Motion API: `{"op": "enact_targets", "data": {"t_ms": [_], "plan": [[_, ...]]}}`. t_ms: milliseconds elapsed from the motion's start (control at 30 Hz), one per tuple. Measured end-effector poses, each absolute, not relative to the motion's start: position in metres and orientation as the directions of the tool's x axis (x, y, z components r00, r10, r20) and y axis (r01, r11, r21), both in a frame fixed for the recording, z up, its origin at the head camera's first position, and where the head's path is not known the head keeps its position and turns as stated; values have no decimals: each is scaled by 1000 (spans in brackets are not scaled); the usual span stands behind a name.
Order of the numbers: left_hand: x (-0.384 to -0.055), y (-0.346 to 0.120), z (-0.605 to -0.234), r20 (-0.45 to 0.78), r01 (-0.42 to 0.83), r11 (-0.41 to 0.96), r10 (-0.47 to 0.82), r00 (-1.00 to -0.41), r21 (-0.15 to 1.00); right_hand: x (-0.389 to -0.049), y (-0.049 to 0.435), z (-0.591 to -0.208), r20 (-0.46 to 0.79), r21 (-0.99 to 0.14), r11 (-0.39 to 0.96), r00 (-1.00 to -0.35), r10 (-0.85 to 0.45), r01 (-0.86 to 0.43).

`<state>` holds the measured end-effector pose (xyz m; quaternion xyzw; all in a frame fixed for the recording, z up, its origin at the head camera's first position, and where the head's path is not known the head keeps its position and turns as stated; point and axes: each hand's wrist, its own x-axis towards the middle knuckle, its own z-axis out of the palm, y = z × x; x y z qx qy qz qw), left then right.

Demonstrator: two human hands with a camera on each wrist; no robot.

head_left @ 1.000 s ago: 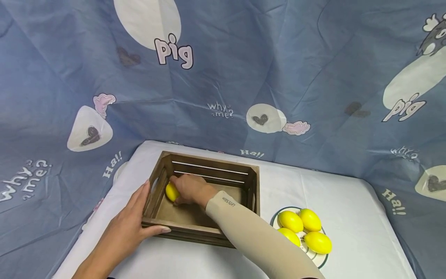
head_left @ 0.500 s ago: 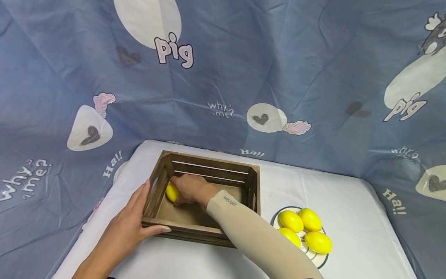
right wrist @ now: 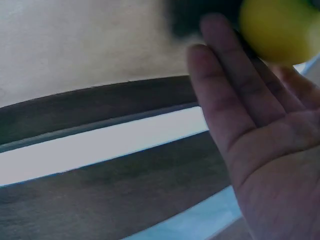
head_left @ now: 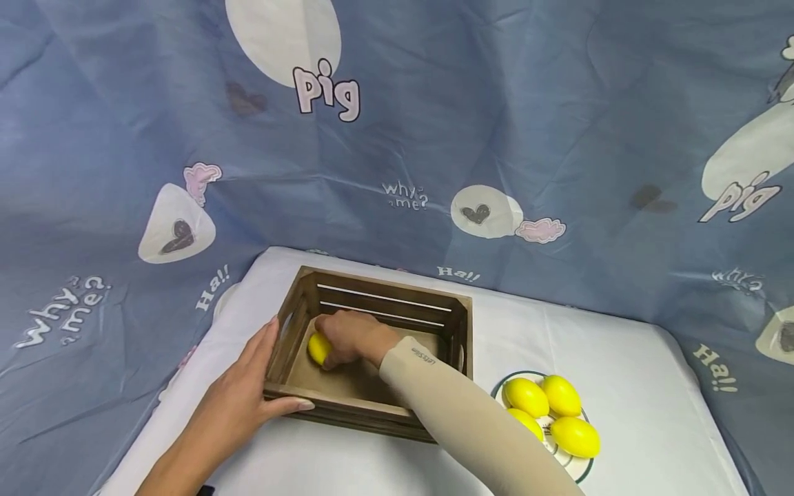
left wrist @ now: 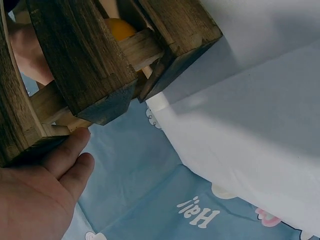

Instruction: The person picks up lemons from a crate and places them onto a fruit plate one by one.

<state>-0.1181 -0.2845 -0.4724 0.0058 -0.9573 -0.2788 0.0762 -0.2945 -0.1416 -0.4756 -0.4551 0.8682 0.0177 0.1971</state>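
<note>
A brown slatted wooden crate (head_left: 372, 406) stands on the white cloth. Inside it, near the left end, my right hand (head_left: 350, 335) holds a yellow lemon (head_left: 319, 348) low by the crate floor. In the right wrist view the lemon (right wrist: 280, 30) shows beyond the fingers, and its contact with the thumb is hidden. My left hand (head_left: 238, 389) rests against the crate's near left corner, fingers straight along the left end and thumb along the front. Two fingertips (left wrist: 75, 142) touch the crate's outer slats in the left wrist view.
Right of the crate, a white plate with a dark rim (head_left: 586, 472) holds several lemons (head_left: 575, 437). A beige sleeve (head_left: 471, 420) crosses over the crate's front right rim. Blue printed fabric (head_left: 397, 138) hangs behind the white-covered table (head_left: 639, 386).
The head view has shifted slightly, moving the scene rightward. Within the crate, my right hand and the lemon have come slightly toward the near side. My left hand stays at the corner.
</note>
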Motion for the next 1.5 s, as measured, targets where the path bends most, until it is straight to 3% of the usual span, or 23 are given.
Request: {"op": "enact_targets", "data": {"t_ms": [233, 567, 1233, 1500], "plan": [[-120, -283, -474, 157, 52, 845, -39, -987, 532, -289, -137, -464, -469, -141, 619, -498, -729, -773], [-118, -286, -474, 177, 57, 849, -43, -983, 525, -276, -137, -447, -551, -181, 502, -335, -764, -846], [-118, -287, -477, 184, 75, 840, -31, -982, 537, -258, -123, -412, -508, -150, 424, -298, -808, -893], [-118, -289, -478, 183, 77, 836, -28, -983, 544, -257, -109, -395, -423, -152, 396, -302, -854, -905]]}}
